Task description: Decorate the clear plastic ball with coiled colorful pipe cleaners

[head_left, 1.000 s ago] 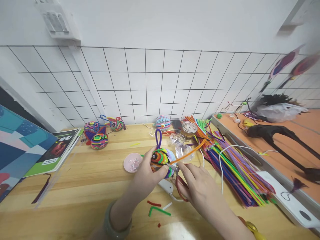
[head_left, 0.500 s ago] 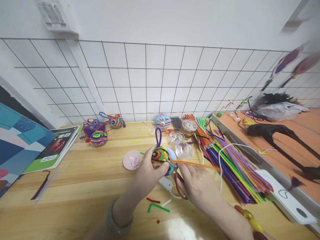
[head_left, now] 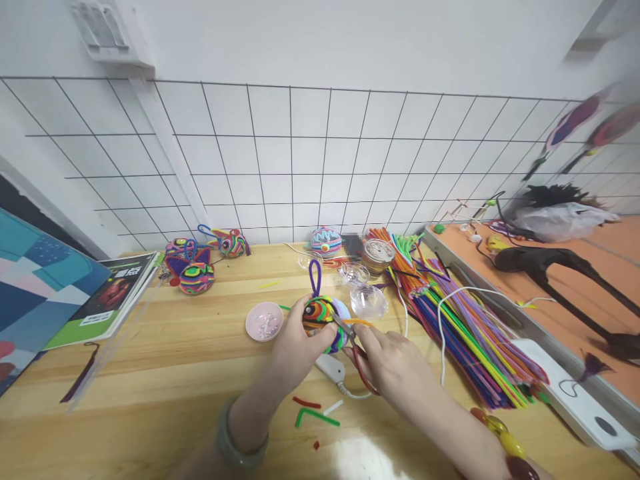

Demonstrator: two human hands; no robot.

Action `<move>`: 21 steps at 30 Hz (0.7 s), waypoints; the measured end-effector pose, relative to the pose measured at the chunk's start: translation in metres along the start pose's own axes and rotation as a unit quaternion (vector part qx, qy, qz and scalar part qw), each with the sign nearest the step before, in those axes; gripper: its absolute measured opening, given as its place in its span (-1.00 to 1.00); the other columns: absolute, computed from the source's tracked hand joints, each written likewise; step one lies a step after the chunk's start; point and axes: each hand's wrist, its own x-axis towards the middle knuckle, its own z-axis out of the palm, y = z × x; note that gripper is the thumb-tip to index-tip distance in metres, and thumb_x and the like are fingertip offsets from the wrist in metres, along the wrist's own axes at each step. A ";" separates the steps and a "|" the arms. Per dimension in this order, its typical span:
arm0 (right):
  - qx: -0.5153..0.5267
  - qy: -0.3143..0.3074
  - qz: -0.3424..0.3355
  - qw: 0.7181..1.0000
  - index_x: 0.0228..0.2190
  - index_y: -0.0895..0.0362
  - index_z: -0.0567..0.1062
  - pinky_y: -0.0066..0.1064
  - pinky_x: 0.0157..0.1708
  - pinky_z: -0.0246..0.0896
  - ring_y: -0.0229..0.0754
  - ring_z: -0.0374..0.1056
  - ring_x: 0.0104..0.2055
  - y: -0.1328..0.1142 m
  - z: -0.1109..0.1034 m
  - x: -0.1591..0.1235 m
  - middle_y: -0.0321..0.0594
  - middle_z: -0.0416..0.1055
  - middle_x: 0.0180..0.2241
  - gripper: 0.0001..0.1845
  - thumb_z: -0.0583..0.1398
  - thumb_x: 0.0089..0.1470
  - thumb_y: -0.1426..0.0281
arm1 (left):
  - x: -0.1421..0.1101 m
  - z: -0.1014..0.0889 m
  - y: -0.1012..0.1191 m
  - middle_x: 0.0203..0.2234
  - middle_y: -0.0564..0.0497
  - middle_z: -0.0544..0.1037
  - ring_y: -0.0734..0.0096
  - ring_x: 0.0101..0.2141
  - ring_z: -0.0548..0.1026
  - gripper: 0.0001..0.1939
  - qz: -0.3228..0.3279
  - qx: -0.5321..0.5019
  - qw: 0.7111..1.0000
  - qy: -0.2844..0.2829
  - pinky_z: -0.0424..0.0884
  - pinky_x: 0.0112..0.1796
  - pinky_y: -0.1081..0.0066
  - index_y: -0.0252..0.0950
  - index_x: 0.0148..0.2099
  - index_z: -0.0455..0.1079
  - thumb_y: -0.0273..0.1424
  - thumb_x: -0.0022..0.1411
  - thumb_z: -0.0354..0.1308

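Observation:
My left hand (head_left: 295,337) is closed around a round ornament (head_left: 323,308) covered in coiled colourful pipe cleaners, with a purple loop (head_left: 315,277) standing up from its top. Red-handled scissors (head_left: 364,370) are in my right hand (head_left: 393,357), their blades lying against the right side of the ornament near my left thumb. A short orange pipe cleaner (head_left: 358,322) shows beside the blades, by my right fingertips; whether those fingers pinch it I cannot tell. Beneath the ornament lies a white corded tool (head_left: 331,367), partly hidden.
A pink dish of beads (head_left: 265,321) stands left of my hands. Clear plastic half-shells (head_left: 369,301) and a jar (head_left: 379,255) sit behind. Bundled pipe cleaners (head_left: 465,333) and a white power strip (head_left: 575,393) lie right. Finished-looking ornaments (head_left: 196,277) rest back left; green offcuts (head_left: 317,417) lie in front.
The long orange pipe cleaner that stretched right over my right hand now shows only as a short piece by the scissors. Both hands and the ornament have barely moved.

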 end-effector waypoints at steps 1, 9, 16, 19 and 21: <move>0.011 -0.006 0.004 1.000 -0.30 0.18 0.38 -0.41 -0.60 0.06 -0.19 0.34 -0.63 0.001 -0.003 0.000 -0.22 0.43 -0.59 -0.75 -0.07 0.26 0.40 | 0.001 -0.001 0.000 -0.11 -0.14 0.54 0.16 -0.10 0.50 -0.44 0.000 -0.001 1.000 -0.002 0.39 -0.06 0.22 -0.32 0.10 0.27 -0.38 0.02 0.26; 0.140 -0.158 0.184 0.960 -0.11 0.15 0.33 -0.44 -0.57 0.23 -0.15 0.46 -0.56 0.022 -0.001 -0.034 -0.30 0.49 -0.58 -0.75 0.03 0.24 0.29 | 0.006 -0.016 0.000 -0.06 -0.13 0.51 0.18 -0.04 0.46 -0.39 0.027 0.002 1.000 -0.001 0.35 -0.01 0.26 -0.32 0.16 0.21 -0.33 0.07 0.25; 0.095 -0.148 0.180 0.968 -0.50 0.13 0.42 -0.38 -0.55 0.17 -0.06 0.44 -0.56 0.035 0.052 -0.059 -0.17 0.47 -0.57 -0.87 0.11 0.05 0.46 | -0.001 -0.012 0.002 -0.03 -0.17 0.49 0.11 -0.01 0.44 -0.37 0.007 -0.102 0.991 -0.087 0.36 -0.05 0.25 -0.32 0.17 0.21 -0.29 0.08 0.29; 0.116 -0.120 0.179 0.970 -0.48 0.13 0.44 -0.35 -0.46 0.23 -0.06 0.46 -0.46 0.033 0.054 -0.054 -0.13 0.49 -0.51 -0.81 0.09 0.12 0.41 | -0.003 -0.011 0.004 0.00 -0.19 0.48 0.07 0.00 0.43 -0.38 -0.016 -0.165 0.974 -0.153 0.37 -0.06 0.25 -0.31 0.14 0.25 -0.29 0.06 0.32; 0.143 -0.103 0.179 0.968 -0.52 0.11 0.45 -0.34 -0.41 0.27 -0.08 0.46 -0.43 0.033 0.046 -0.050 -0.14 0.50 -0.50 -0.73 0.07 0.17 0.35 | -0.005 -0.010 0.005 0.00 -0.19 0.48 0.07 0.01 0.43 -0.37 -0.026 -0.180 0.967 -0.179 0.36 -0.06 0.26 -0.31 0.13 0.26 -0.31 0.02 0.35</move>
